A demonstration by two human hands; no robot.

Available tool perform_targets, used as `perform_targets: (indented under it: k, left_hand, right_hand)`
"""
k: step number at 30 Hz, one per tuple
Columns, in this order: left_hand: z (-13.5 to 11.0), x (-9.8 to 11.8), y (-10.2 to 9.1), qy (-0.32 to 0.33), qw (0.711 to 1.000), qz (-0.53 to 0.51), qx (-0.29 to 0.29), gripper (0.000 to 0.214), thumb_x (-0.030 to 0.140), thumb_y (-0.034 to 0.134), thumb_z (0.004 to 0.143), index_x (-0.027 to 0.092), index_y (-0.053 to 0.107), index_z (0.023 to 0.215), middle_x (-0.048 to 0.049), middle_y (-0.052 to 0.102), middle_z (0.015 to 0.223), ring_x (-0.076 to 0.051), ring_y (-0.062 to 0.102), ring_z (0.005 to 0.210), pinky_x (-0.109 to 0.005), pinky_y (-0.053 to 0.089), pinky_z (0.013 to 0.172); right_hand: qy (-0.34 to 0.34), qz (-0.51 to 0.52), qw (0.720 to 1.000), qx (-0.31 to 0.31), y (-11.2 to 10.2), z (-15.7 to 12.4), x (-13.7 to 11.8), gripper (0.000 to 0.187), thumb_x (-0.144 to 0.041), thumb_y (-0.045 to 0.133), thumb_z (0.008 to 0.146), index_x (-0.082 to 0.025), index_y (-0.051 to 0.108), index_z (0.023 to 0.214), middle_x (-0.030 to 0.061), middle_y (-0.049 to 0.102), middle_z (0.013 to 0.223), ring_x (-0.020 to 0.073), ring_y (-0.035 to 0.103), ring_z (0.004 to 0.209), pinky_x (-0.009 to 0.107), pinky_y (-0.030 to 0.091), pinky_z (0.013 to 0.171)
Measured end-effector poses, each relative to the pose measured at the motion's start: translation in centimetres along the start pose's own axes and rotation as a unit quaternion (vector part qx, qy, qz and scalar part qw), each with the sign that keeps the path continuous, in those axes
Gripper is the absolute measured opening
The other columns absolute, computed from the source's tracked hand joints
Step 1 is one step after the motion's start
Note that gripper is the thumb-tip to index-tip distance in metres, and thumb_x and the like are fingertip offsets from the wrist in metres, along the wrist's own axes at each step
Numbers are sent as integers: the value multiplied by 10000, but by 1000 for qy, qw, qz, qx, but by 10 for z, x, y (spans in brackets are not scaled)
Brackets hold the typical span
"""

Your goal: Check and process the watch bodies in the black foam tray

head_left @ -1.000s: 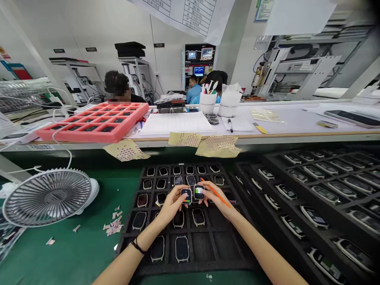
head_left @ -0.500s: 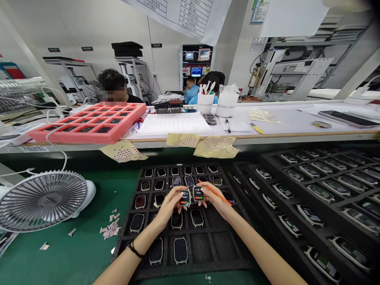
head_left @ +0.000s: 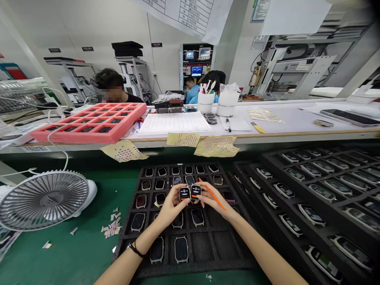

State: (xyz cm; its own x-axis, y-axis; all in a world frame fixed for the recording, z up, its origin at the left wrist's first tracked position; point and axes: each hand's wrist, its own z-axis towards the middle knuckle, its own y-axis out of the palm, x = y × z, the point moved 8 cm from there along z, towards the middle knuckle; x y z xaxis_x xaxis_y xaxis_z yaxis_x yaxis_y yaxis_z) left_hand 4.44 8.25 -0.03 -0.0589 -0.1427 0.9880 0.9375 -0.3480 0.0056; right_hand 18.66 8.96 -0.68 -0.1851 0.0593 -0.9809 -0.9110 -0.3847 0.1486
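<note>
Two smartwatches without straps are held side by side above a black foam tray (head_left: 203, 246). My left hand (head_left: 170, 204) is closed around the left smartwatch (head_left: 184, 192), its thumb at the lower edge of the lit screen. The right smartwatch (head_left: 195, 192), also lit, sits in my right hand (head_left: 216, 200), whose thumb lies at the screen's lower right. A slim orange stick (head_left: 212, 194) also rests across the back of my right hand. Below, more watches such as this one (head_left: 181, 249) lie face up in the tray's compartments.
Stacked black trays with watches (head_left: 311, 213) stand at the right. A grey fan (head_left: 49, 200) and paper scraps (head_left: 112, 227) are on the green mat at left. Along the shelf ahead are a pink foam tray (head_left: 113, 136), paper sheets (head_left: 175, 122) and a white cup (head_left: 205, 103). Other people sit beyond.
Both watches have shifted slightly left and closer together. My thumbs have moved to the lower part of the screens, and the coloured bars there look different.
</note>
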Motion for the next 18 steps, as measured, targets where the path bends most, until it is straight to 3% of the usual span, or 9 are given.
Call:
perform_targets:
  k: [4, 9, 18]
  left_hand:
    - [0, 0, -2, 5, 1000, 9, 8, 408, 334, 643, 818, 207, 487, 1172, -89, 553, 1153, -218, 556, 1036, -255, 483, 722]
    - [0, 4, -1, -22, 999, -18, 17, 387, 430, 564, 849, 197, 506, 1152, -73, 582, 1040, -144, 571, 752, -197, 414, 493]
    - [0, 4, -2, -25, 999, -4, 27, 359, 434, 558, 845, 193, 533, 1110, -49, 586, 963, -118, 536, 661, -195, 401, 480]
  right_hand:
    - [2, 1, 1000, -5, 0, 1, 3, 387, -305, 681, 785, -241, 497, 1119, 47, 578, 1005, 161, 650, 733, 246, 465, 538]
    - [-6, -6, 1000, 4, -4, 2, 8, 395, -317, 688, 780, -238, 497, 1117, 44, 583, 981, 160, 652, 715, 240, 465, 517]
    - [13, -30, 999, 41, -6, 0, 3, 287, -348, 652, 801, -225, 548, 1039, 25, 608, 898, 132, 628, 607, 234, 423, 475]
